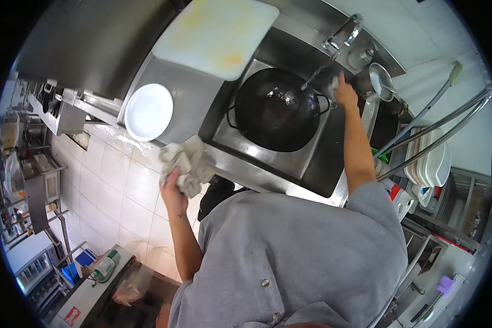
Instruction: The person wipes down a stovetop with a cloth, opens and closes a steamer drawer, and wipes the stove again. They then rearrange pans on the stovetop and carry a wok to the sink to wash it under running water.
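My left hand [175, 194] grips a bunched, off-white cloth [190, 167] beside the front edge of the sink. A black two-handled wok [276, 117] sits in the steel sink [314, 169]. Water runs from the chrome faucet [354, 30] down into the wok's far right side. Past the wok's right handle, my right hand [345, 94] reaches over the sink's right side. Its fingers are closed around something small and whitish, blurred, that I cannot make out; the index finger points up. Neither hand touches the wok.
A white plate [149, 112] lies on the steel counter at the left, with a stained white cutting board [216, 35] behind it. At the right stand a steel pot [381, 82], a glass jar [361, 56], hoses [440, 131] and stacked white dishes [434, 158].
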A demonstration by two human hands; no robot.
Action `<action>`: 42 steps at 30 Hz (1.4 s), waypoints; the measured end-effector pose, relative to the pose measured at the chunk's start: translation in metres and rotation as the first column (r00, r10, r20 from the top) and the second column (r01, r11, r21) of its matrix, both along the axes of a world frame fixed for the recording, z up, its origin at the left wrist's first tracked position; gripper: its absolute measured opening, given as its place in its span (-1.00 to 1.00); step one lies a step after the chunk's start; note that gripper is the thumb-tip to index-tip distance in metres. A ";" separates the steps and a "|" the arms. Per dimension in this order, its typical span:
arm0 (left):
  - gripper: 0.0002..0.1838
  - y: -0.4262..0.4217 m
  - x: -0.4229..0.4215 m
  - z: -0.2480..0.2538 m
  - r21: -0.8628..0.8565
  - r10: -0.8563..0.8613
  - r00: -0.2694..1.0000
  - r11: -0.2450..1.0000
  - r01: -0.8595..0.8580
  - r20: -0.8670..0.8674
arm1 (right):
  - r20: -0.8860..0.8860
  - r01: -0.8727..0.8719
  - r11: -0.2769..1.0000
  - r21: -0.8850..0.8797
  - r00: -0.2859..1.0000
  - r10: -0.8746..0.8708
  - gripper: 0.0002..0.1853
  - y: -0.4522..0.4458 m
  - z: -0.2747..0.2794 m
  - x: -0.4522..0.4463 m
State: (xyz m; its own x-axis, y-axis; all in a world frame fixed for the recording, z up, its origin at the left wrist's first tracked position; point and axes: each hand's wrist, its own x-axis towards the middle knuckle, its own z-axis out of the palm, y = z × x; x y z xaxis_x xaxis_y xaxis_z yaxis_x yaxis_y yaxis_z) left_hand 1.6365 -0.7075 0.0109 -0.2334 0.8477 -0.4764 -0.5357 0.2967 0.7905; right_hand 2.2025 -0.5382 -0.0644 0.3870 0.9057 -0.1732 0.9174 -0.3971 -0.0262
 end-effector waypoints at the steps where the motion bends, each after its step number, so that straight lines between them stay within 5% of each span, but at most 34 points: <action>1: -0.62 -0.012 -0.017 0.008 0.040 0.067 0.997 0.997 -0.069 0.049 | 0.009 0.028 0.996 -0.080 1.000 -0.028 -0.38 -0.018 -0.010 -0.005; 4: -0.50 -0.049 -0.088 -0.013 0.086 0.194 0.945 0.971 -0.224 0.262 | -0.253 -0.235 0.958 -0.164 0.949 0.190 -0.55 -0.078 -0.010 -0.051; 5: -0.50 -0.059 -0.106 -0.016 0.089 0.197 0.942 0.970 -0.228 0.270 | -0.379 -0.218 0.947 -0.238 0.918 0.116 -0.61 -0.092 0.036 -0.105; 6: -0.49 -0.069 -0.125 -0.021 0.125 0.206 0.894 0.953 -0.275 0.397 | -0.489 -0.367 0.927 -0.079 0.824 0.285 -0.64 -0.109 0.043 -0.138; 7: -0.48 -0.076 -0.143 -0.025 0.150 0.202 0.831 0.935 -0.321 0.519 | -0.624 -0.369 0.923 -0.105 0.747 0.228 -0.62 -0.119 0.080 -0.195; 9: -0.47 -0.085 -0.178 -0.034 0.110 0.191 0.842 0.953 -0.281 0.504 | -0.792 -0.562 0.827 0.011 0.500 0.351 -0.56 -0.131 0.110 -0.288; 14: -0.45 -0.083 -0.235 -0.039 0.075 0.043 0.920 0.994 -0.078 0.390 | -0.735 -0.724 0.639 0.261 0.279 0.617 -0.48 -0.141 0.113 -0.536; 16: -0.41 -0.074 -0.244 -0.024 0.139 -0.037 0.838 0.989 -0.046 0.545 | -0.736 -0.756 0.591 0.283 0.224 0.638 -0.48 -0.144 0.126 -0.599; 18: -0.38 -0.071 -0.273 -0.046 0.212 -0.066 0.777 0.973 -0.088 0.626 | -0.766 -0.851 0.371 0.371 -0.056 0.640 -0.48 -0.145 0.139 -0.656; 19: -0.44 -0.069 -0.292 -0.066 0.229 -0.055 0.906 0.972 -0.047 0.420 | -0.752 -0.881 0.264 0.391 -0.141 0.643 -0.48 -0.141 0.141 -0.674; 21: -0.64 -0.053 -0.333 -0.067 0.058 0.030 0.904 0.996 -0.061 0.426 | -0.713 -0.790 0.294 0.538 -0.240 0.659 -0.51 -0.130 0.123 -0.703; 25: -0.64 -0.024 -0.434 -0.064 0.046 0.030 0.989 0.998 -0.037 0.142 | -0.879 -0.768 0.589 0.250 0.075 0.471 -0.56 -0.091 0.110 -0.749; 27: -0.62 -0.023 -0.492 -0.107 -0.079 -0.086 0.980 0.994 0.073 -0.177 | -0.887 -0.798 0.585 0.142 0.160 0.433 -0.57 -0.067 0.077 -0.771; 29: -0.45 -0.054 -0.562 -0.185 -0.384 -0.317 0.778 0.917 0.105 -0.543 | -0.870 -0.864 0.495 0.088 0.175 0.460 -0.56 -0.042 0.065 -0.815; 30: -0.49 -0.089 -0.596 -0.245 -0.631 -0.570 0.484 0.775 0.047 -0.664 | -0.856 -0.909 0.417 0.003 0.213 0.470 -0.55 -0.030 0.062 -0.837; 31: -0.45 -0.143 -0.624 -0.314 -0.690 -0.598 0.537 0.722 0.039 -0.595 | -0.851 -0.915 0.404 0.010 0.205 0.484 -0.55 -0.018 0.060 -0.860; 32: -0.49 -0.176 -0.644 -0.331 -0.935 -0.963 0.190 0.237 0.264 -0.190 | -0.768 -0.947 0.312 0.071 0.148 0.623 -0.54 -0.008 0.059 -0.886; 34: -0.48 -0.259 -0.653 -0.339 -0.915 -0.938 0.346 0.154 0.372 -0.018 | -0.651 -0.973 0.196 0.126 0.068 0.756 -0.52 0.026 0.062 -0.948; 36: -0.52 -0.289 -0.649 -0.291 -0.914 -0.725 0.688 0.267 0.305 0.018 | -0.653 -0.981 0.083 0.173 -0.051 0.755 -0.51 0.055 0.063 -1.011; 38: -0.55 -0.301 -0.655 -0.256 -0.904 -0.458 0.888 0.394 0.164 -0.038 | -0.614 -0.983 0.024 0.181 -0.094 0.783 -0.57 0.082 0.063 -1.077; 40: -0.58 -0.297 -0.674 -0.234 -0.859 -0.176 0.971 0.509 -0.049 -0.160 | -0.524 -0.986 -0.165 0.014 -0.148 0.839 -0.63 0.103 0.081 -1.149; 42: -0.61 -0.256 -0.714 -0.206 -0.742 0.183 0.940 0.577 -0.340 -0.288 | -0.525 -0.965 -0.231 0.123 -0.261 0.810 -0.65 0.114 0.085 -1.213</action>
